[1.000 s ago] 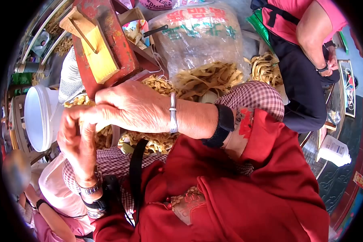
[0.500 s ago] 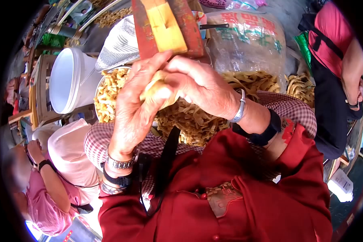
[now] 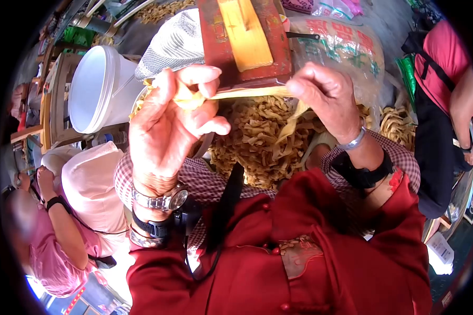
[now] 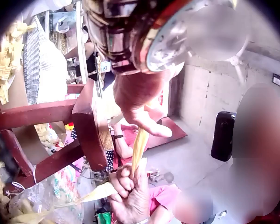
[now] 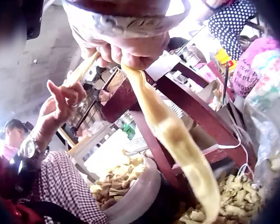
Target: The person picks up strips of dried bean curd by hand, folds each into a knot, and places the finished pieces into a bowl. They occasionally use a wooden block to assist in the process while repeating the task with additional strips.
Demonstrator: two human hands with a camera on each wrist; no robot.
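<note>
A long, flat, pale yellow strip [image 3: 252, 93] is stretched between my two hands in the head view. My left hand [image 3: 168, 128], palm turned up, holds a folded bunch of it between thumb and fingers. The right hand [image 3: 333, 102] pinches the strip between thumb and curled fingers. From there a loose tail [image 5: 170, 133] hangs down in the right wrist view. Below the hands lies a heap of short, yellowish-brown knotted pieces [image 3: 252, 149]. Just beyond the hands stands a red wooden bench [image 3: 215, 58] with a yellow wooden board [image 3: 247, 42] on top.
A white bucket [image 3: 97, 89] lies tipped at left, beside a white mesh sack [image 3: 176, 42]. Behind the right hand is a clear plastic bag [image 3: 344, 44] with printed characters. A black handle [image 3: 302, 35] juts from the bench's right. People sit at both sides.
My hands were together over the strip and are now apart, right hand moved rightward, with the strip drawn out between them. The view has shifted, bringing the bench in front of the hands.
</note>
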